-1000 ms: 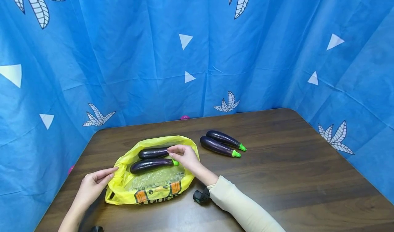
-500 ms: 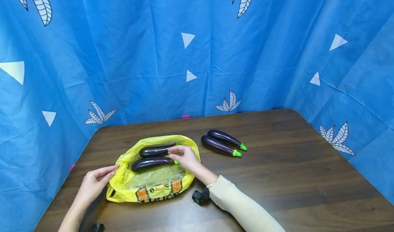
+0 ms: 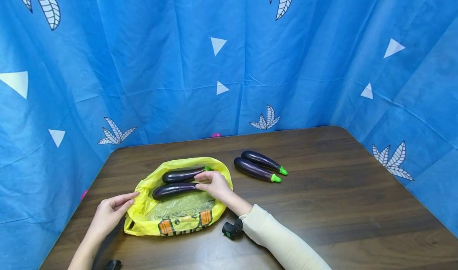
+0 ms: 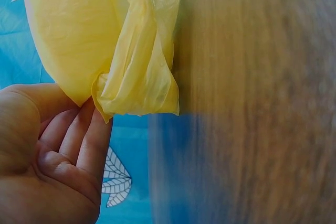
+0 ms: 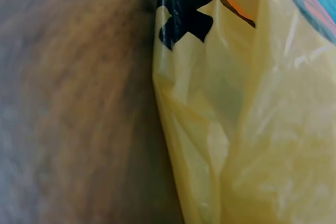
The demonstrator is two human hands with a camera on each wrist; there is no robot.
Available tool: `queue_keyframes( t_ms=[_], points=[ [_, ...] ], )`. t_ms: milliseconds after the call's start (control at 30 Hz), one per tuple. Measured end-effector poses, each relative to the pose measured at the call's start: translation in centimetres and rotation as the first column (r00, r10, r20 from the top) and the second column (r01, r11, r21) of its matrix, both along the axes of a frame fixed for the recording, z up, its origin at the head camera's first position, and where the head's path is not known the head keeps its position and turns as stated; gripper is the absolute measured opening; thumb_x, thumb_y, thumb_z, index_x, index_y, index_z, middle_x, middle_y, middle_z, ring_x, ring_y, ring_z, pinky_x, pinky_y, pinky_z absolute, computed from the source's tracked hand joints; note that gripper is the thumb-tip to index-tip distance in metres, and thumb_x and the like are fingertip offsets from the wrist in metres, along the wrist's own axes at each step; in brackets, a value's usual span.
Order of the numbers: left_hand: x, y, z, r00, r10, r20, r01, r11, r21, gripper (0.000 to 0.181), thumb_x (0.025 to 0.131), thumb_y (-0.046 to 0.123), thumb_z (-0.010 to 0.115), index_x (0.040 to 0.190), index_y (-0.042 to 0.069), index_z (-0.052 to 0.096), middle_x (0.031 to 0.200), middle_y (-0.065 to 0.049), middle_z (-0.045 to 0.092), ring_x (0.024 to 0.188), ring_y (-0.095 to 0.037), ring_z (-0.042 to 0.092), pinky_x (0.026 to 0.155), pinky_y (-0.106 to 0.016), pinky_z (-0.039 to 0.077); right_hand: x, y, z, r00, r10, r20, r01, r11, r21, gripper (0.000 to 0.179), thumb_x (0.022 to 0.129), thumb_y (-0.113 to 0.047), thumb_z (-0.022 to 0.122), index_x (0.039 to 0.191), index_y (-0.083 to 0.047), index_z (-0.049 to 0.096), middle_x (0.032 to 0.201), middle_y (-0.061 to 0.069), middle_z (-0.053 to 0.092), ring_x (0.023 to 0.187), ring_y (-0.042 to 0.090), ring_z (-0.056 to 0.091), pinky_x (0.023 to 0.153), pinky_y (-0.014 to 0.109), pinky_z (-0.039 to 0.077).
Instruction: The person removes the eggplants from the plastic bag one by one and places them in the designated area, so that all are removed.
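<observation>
By the left hand (image 3: 109, 216), the rim of the yellow bag (image 3: 144, 227) is pinched between thumb and fingers. The right hand (image 3: 216, 185) is held at the stem end of the nearer eggplant (image 3: 173, 191); whether it is grasped cannot be told. Alongside, inside the bag, the farther eggplant (image 3: 181, 176) is laid. The bag is set toward the left edge of the table (image 3: 340, 194). Nearer the far edge, two loose eggplants (image 3: 251, 169) are laid touching, stems pointed rightward.

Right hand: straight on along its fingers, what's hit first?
Probably one of the eggplants in the yellow bag; the right hand covers one end of the nearer in the head view, contact unclear.
</observation>
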State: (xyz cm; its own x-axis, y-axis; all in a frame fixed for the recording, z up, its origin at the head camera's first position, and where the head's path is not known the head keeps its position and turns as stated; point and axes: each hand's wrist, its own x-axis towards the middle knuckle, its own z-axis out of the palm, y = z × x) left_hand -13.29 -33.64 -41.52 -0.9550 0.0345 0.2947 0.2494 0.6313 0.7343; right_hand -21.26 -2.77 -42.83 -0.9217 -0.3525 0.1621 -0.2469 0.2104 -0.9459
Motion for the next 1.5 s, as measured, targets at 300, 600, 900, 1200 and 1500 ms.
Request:
queue_keyframes(
  t_ms=[300, 600, 900, 1200, 1500],
  points=[
    [0.06, 0.08, 0.08, 1.000, 0.003, 0.020, -0.003, 1.000, -0.006, 0.024, 0.092, 0.005, 0.060, 0.110, -0.008, 0.065, 0.105, -0.017, 0.065, 0.090, 0.009, 0.055, 0.069, -0.011, 0.048, 0.18, 0.04, -0.01, 1.000, 0.009, -0.006, -0.009, 1.000, 0.030, 0.022, 0.080, -0.001, 0.073, 0.101, 0.003, 0.069, 0.098, 0.009, 0.068, 0.089, 0.018, 0.064, 0.075, 0.021, 0.050],
    [-0.05, 0.10, 0.13, 1.000, -0.001, 0.016, 0.002, 1.000, -0.004, 0.024, 0.092, 0.006, 0.060, 0.111, -0.008, 0.065, 0.105, -0.018, 0.065, 0.091, 0.010, 0.054, 0.069, -0.011, 0.048, -0.04, 0.06, -0.10, 0.996, 0.049, -0.071, -0.035, 0.982, 0.188, 0.028, 0.080, -0.004, 0.073, 0.108, -0.004, 0.069, 0.106, 0.005, 0.067, 0.101, 0.019, 0.060, 0.088, 0.026, 0.045],
    [0.02, 0.16, 0.14, 1.000, 0.007, 0.025, -0.007, 1.000, -0.008, 0.024, 0.092, 0.006, 0.060, 0.111, -0.008, 0.065, 0.106, -0.021, 0.064, 0.091, 0.008, 0.056, 0.069, -0.011, 0.048, -0.05, 0.00, -0.24, 0.993, 0.045, -0.114, -0.014, 0.967, 0.256, 0.026, 0.078, -0.003, 0.074, 0.103, -0.006, 0.071, 0.101, 0.003, 0.068, 0.096, 0.015, 0.061, 0.084, 0.024, 0.046],
    [0.05, 0.13, 0.13, 1.000, -0.004, 0.009, 0.004, 1.000, -0.003, 0.024, 0.092, 0.007, 0.060, 0.110, -0.008, 0.066, 0.105, -0.017, 0.066, 0.092, 0.010, 0.054, 0.070, -0.011, 0.048, -0.03, 0.05, -0.14, 0.993, 0.033, -0.110, -0.002, 0.962, 0.274, 0.022, 0.082, -0.006, 0.072, 0.104, -0.008, 0.071, 0.101, 0.001, 0.068, 0.097, 0.016, 0.060, 0.084, 0.026, 0.047],
    [0.09, 0.10, 0.17, 1.000, -0.020, -0.008, 0.020, 1.000, 0.012, 0.023, 0.091, 0.005, 0.061, 0.110, -0.009, 0.065, 0.104, -0.012, 0.067, 0.092, 0.010, 0.054, 0.070, -0.011, 0.048, 0.13, 0.32, 0.52, 0.993, 0.014, -0.118, 0.015, 0.971, 0.240, 0.022, 0.084, -0.009, 0.071, 0.105, -0.009, 0.071, 0.103, 0.000, 0.068, 0.099, 0.016, 0.060, 0.084, 0.026, 0.047]
  ],
)
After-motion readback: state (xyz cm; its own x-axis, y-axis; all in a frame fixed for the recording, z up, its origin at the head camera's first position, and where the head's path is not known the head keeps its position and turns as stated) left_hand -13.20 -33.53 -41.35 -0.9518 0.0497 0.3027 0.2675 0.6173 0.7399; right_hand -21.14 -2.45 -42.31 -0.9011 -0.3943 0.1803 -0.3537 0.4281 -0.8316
